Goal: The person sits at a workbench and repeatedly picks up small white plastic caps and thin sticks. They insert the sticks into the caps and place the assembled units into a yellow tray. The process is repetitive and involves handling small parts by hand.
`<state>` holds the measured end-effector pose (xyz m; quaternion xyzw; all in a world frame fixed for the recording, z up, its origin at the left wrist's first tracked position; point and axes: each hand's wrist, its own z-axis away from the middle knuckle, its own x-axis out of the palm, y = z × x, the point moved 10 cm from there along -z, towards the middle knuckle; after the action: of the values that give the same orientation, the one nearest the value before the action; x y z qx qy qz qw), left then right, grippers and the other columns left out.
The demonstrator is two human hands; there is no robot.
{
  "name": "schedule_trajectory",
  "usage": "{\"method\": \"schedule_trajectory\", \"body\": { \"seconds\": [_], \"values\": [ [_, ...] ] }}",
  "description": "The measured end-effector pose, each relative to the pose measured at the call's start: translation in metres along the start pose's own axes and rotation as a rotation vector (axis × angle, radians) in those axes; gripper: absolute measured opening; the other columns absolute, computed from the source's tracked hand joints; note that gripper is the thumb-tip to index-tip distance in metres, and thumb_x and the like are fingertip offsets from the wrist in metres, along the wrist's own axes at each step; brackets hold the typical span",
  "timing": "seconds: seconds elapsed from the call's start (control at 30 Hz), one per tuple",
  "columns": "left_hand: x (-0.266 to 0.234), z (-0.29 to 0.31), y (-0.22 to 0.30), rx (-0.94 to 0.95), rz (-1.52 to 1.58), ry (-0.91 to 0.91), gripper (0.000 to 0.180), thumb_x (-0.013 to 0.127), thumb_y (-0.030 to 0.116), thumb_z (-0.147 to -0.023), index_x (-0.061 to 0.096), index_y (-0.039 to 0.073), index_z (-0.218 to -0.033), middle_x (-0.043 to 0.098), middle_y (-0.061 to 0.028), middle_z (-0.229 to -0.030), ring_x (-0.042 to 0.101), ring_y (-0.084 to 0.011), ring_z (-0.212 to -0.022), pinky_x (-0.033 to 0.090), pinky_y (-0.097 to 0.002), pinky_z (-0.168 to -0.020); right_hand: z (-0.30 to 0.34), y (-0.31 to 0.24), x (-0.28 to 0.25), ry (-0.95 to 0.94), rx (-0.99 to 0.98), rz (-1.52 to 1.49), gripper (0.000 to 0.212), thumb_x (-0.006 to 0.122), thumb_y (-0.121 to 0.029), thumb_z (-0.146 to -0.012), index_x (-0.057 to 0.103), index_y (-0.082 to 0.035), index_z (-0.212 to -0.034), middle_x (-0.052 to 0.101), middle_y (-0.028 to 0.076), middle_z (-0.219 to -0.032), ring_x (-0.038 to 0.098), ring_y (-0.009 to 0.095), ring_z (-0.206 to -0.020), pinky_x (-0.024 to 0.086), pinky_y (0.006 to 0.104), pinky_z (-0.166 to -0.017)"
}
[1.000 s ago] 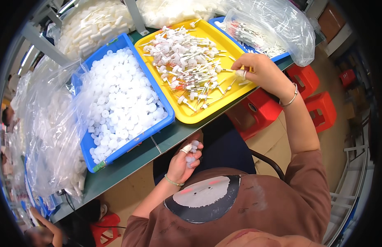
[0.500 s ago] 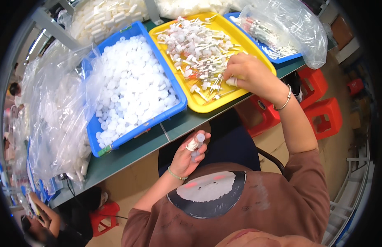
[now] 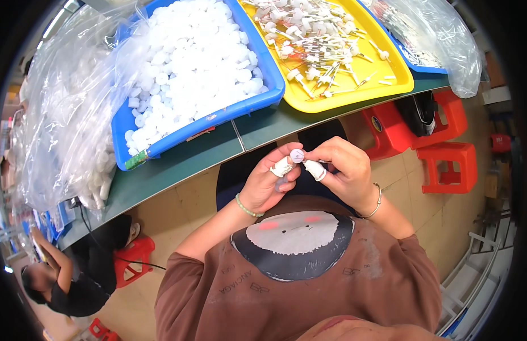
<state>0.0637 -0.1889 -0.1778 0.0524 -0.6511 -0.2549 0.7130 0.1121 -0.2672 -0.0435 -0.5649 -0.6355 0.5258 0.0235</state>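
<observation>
My left hand (image 3: pixel 269 181) is held close in front of my body, closed on a small round white plastic cap (image 3: pixel 297 156) at the thumb and fingertips. More translucent plastic (image 3: pixel 281 184) shows against its lower fingers. My right hand (image 3: pixel 347 169) meets it there, finger and thumb pinched at the cap's edge; whatever small part they grip is hidden. White wrapping covers both thumbs. Beyond the hands stands a blue tray (image 3: pixel 215 117) heaped with white round caps (image 3: pixel 189 68). Beside it, a yellow tray (image 3: pixel 314 105) carries caps on thin stems (image 3: pixel 331 57).
Both trays rest on a green table (image 3: pixel 184 162). A clear bag of white parts (image 3: pixel 76 108) lies at left, another clear bag (image 3: pixel 459 51) over a blue tray at far right. Red stools (image 3: pixel 448 165) stand on the floor; another person (image 3: pixel 67 278) sits at lower left.
My right hand has left the yellow tray and come down to my left hand, where their fingertips now meet at the cap. The trays appear higher in the view.
</observation>
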Motion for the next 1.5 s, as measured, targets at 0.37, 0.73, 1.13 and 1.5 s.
{"method": "schedule_trajectory", "body": {
  "seconds": [0.37,0.73,1.13,1.5],
  "values": [
    [0.004,0.001,0.003,0.015,-0.023,0.016,0.033,0.056,0.019,-0.096,0.051,0.008,-0.126,0.054,-0.0011,-0.106,0.044,-0.0043,-0.072,0.036,-0.015,-0.051,0.008,0.018,0.001,0.004,0.169,-0.098,0.018,0.074,-0.003,-0.073,0.065,-0.004,-0.089,0.063,0.005,-0.079,0.052,0.012,-0.054,0.041,0.0234,-0.047],
    [-0.003,0.001,0.007,0.061,-0.11,0.08,0.032,0.063,0.015,-0.09,0.055,0.007,-0.121,0.054,0.0021,-0.098,0.045,-0.0029,-0.071,0.035,-0.0147,-0.052,0.007,0.007,-0.002,0.089,0.078,0.085,0.017,0.075,-0.005,-0.071,0.063,-0.005,-0.084,0.061,0.006,-0.075,0.055,0.016,-0.054,0.043,0.0272,-0.047],
    [-0.01,0.002,0.008,0.105,-0.166,0.12,0.036,0.066,0.013,-0.088,0.055,0.005,-0.121,0.057,0.0019,-0.097,0.046,-0.0028,-0.073,0.036,-0.0151,-0.054,0.007,0.009,0.012,-0.009,0.062,0.081,0.019,0.07,-0.004,-0.076,0.059,-0.004,-0.092,0.058,0.009,-0.08,0.06,0.027,-0.068,0.048,0.034,-0.059],
    [-0.02,0.003,0.007,0.097,-0.222,0.19,0.031,0.064,0.011,-0.089,0.059,0.003,-0.119,0.058,0.0015,-0.095,0.047,-0.0037,-0.073,0.035,-0.0156,-0.053,0.01,0.004,0.028,-0.139,-0.083,0.258,0.027,0.067,-0.002,-0.076,0.052,-0.004,-0.098,0.053,0.01,-0.077,0.059,0.028,-0.065,0.046,0.0369,-0.055]
  ]
}}
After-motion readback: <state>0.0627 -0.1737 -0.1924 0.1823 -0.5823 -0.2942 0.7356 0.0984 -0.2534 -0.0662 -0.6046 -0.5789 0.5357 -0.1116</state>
